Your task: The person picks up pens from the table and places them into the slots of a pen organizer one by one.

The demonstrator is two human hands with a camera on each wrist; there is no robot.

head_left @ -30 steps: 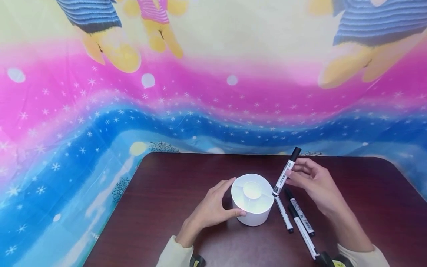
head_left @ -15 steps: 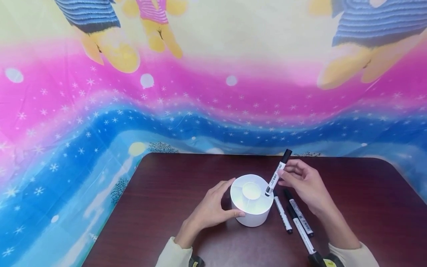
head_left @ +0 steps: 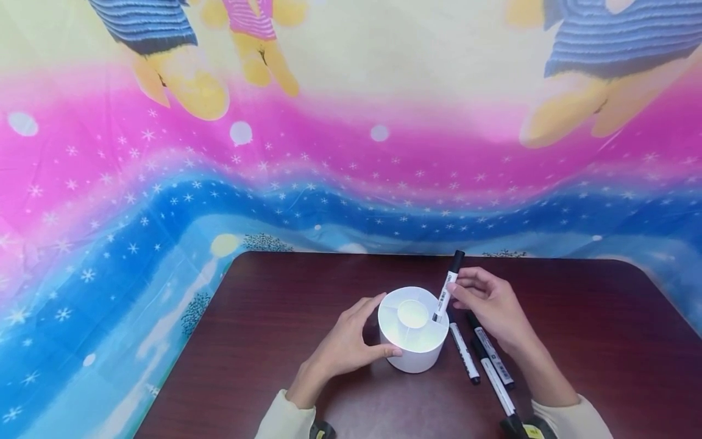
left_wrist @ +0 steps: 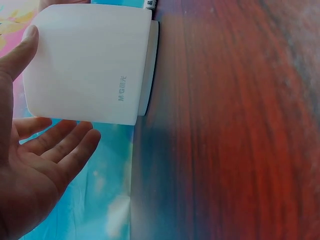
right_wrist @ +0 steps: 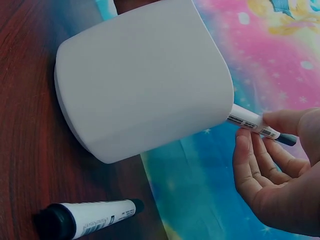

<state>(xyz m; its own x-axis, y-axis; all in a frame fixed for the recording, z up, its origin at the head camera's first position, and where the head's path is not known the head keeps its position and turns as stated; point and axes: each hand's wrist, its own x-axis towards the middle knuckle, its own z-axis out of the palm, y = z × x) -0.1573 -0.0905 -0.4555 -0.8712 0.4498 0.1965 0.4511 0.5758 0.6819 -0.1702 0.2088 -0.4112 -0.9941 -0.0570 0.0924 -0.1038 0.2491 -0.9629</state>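
A white round pen holder (head_left: 415,361) with inner dividers and a central ring stands on the table, also filling much of the right wrist view. My left hand (head_left: 347,341) grips it from the left, thumb at the front and fingers behind; in the left wrist view the thumb (left_wrist: 22,52) lies near its rim. Between thumb and fingertips my right hand (head_left: 496,308) pinches a white marker (head_left: 445,292) with a black cap. The marker tilts, cap up, and its lower end is inside the holder's right-hand rim. In the right wrist view the holder (right_wrist: 145,85) hides that end.
Three more black-and-white markers lie on the dark wooden table (head_left: 263,317) right of the holder: one close to it (head_left: 465,355), and two side by side, the upper marker (head_left: 495,358) and the lower marker (head_left: 499,385). A printed cloth (head_left: 351,152) hangs behind the table.
My right hand has moved left with the marker, from just outside the holder's right rim to over its opening, and the marker has dipped in and become steeper. My left hand stays put.
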